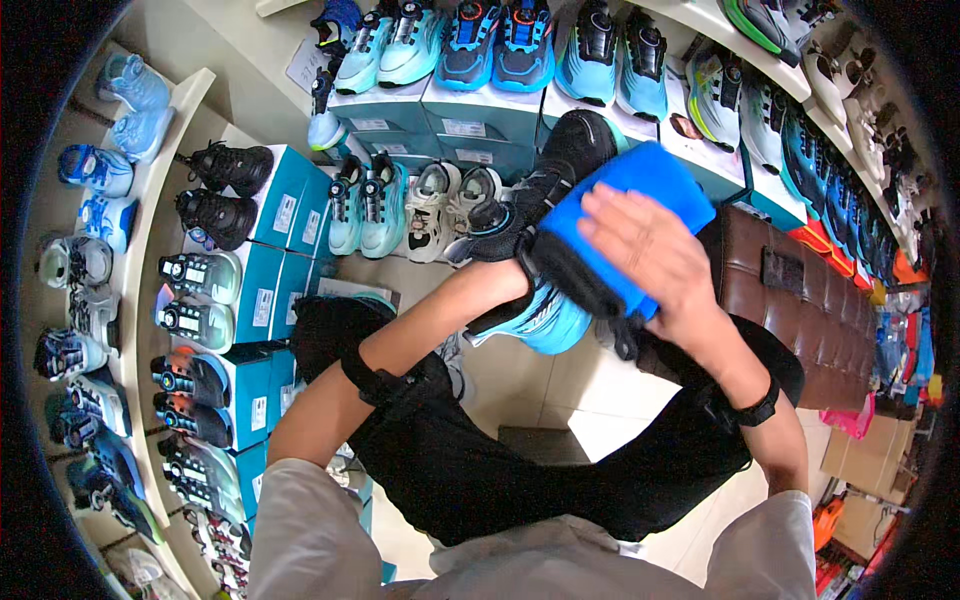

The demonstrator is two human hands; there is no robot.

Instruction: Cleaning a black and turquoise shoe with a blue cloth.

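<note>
A black sneaker with a dial on its tongue is raised off the floor, toe pointing away to the upper right. My left wrist runs to the shoe's opening; the left hand itself is hidden there. Just below the wrist shows a light-blue shoe part bearing writing; whether it is a second shoe, I cannot tell. My right hand lies flat, fingers extended, over a blue cloth pad with a black edge. The pad overlaps the sneaker's right side, and its underside is out of sight.
Teal shoeboxes topped with sneakers line the left side, beside a shelf of more shoes. More boxes with blue sneakers stand ahead. A brown tufted seat is at the right. Cardboard boxes sit beyond it.
</note>
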